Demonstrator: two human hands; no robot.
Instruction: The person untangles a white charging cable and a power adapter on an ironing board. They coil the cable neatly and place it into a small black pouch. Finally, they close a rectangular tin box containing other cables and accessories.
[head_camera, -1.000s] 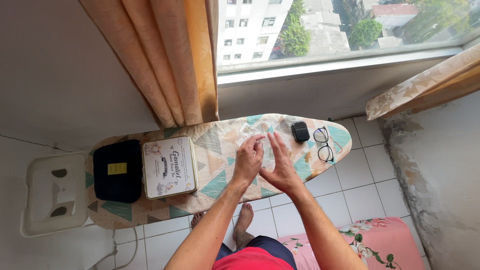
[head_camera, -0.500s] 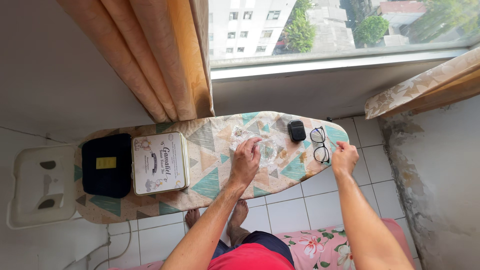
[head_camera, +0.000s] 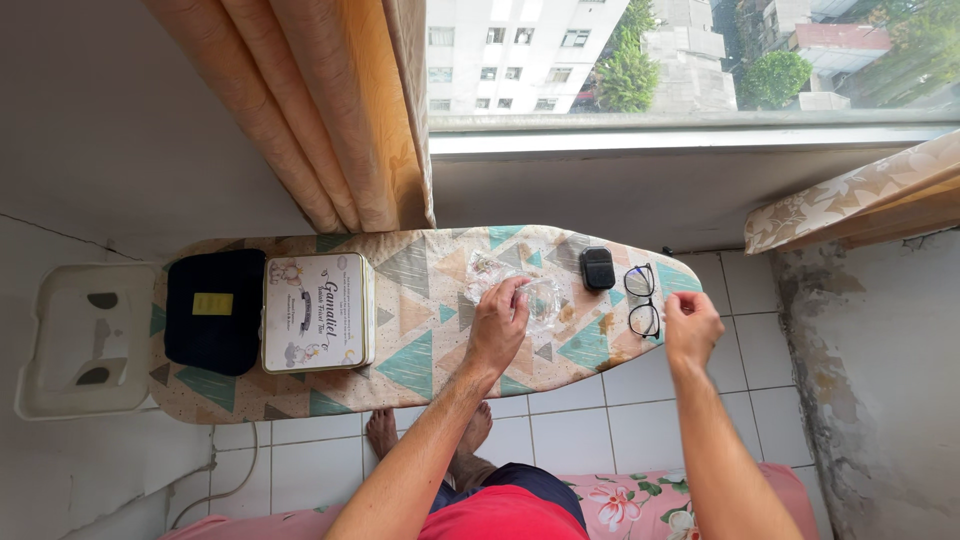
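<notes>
left hand (head_camera: 497, 325) pinches clear bag (head_camera: 535, 295) (right hand (head_camera: 690, 328) beside glasses (head_camera: 642, 301)).

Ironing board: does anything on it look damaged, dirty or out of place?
Yes. The ironing board cover has brownish stains near its narrow end, around the clear plastic bag under the left hand. The wall at the right looks peeling and blotchy. The glasses, by the right hand, lie flat.

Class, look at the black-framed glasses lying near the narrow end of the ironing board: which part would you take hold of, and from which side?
Probably the frame's outer edge or the near temple, from the board's narrow end. The glasses lie flat, lenses up, so pinching the frame spares the lenses. The right hand is beside them on that side; a small black case crowds the other.
</notes>
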